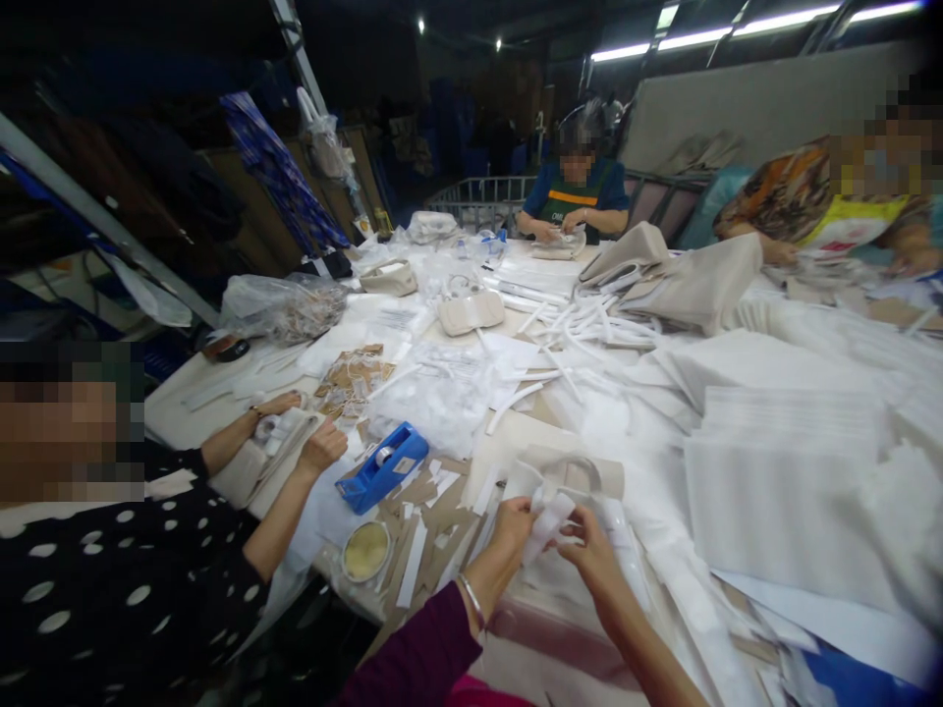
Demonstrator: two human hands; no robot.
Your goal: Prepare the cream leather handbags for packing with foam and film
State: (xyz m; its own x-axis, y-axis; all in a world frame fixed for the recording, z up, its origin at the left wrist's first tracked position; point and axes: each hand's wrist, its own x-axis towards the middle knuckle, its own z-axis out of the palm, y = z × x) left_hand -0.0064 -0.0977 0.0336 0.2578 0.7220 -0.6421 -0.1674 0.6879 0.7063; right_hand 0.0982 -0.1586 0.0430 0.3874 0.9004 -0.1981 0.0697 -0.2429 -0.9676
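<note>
White strip, paper or thin foam, I can't tell which, sits pinched in both hands at the near edge of the table. The left hand has thumb and fingers closed on one end. The right hand is closed on the other, and the piece bends up between them, just in front of a beige bag with a looped handle.

From where I stand the strip looks limp and thin. If both hands tug at once, I'd expect it to tear or take a crease.

The clutter is the other worry. Loose card offcuts lie just left of the left hand, and one could get picked up with the strip or slide under it.

A round tin sits right at the near edge beside the left forearm, where a careless elbow or sleeve could knock it off. The bracelet on that wrist might also snag on something soft.

A blue tape dispenser stands between this person and a co-worker's hand, so two reaches could collide.

On the right, foam sheets lie near the right forearm, which could drag them toward the edge.
</note>
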